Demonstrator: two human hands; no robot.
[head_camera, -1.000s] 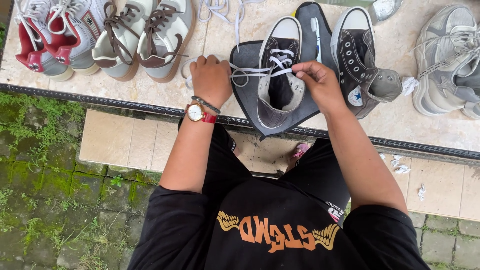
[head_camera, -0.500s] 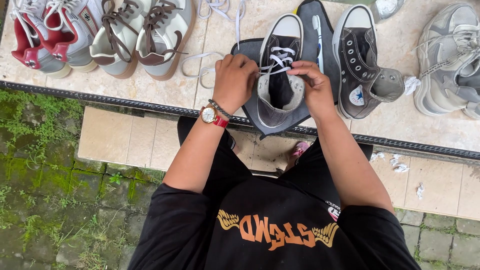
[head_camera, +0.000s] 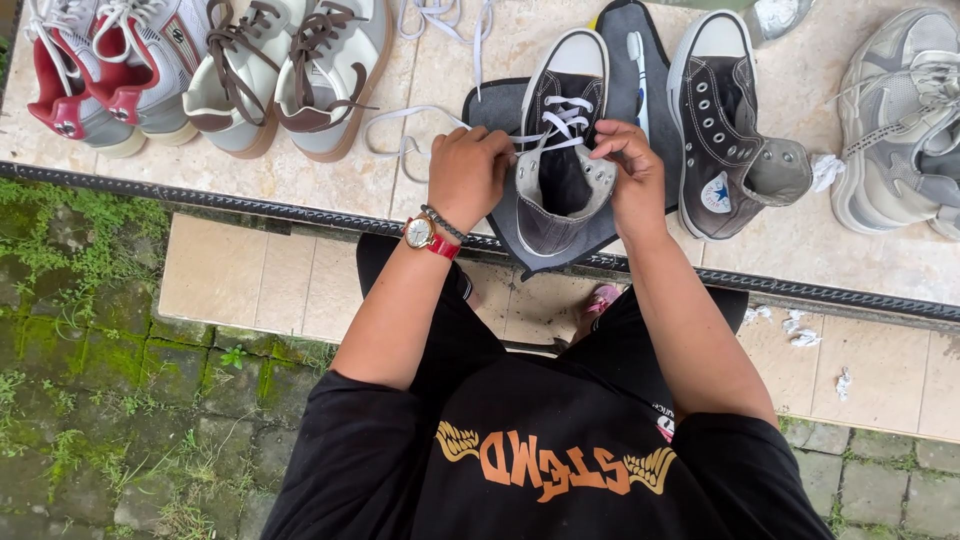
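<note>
Two hands work one shoe: your left hand is clenched on the white lace at the shoe's left side, and your right hand pinches the lace at the top right eyelets. The dark high-top stands between your hands on a grey mat, toe pointing away from you, close to the near edge of the worktop.

Pull unevenly and the lace may slip out of an eyelet or end lopsided. A hard tug toward you could drag shoe and mat over the edge. Loose lace trails just left of your left hand and could snag under your wrist. A toothbrush lies on the mat just beyond your right hand; a sweep of that hand would knock it.

Just right of your right hand, the unlaced twin shoe shows a round white ankle patch with a blue star. Far left of your left hand, a red-and-white sneaker carries a small round emblem on its red heel. I see no packages or signs.
</note>
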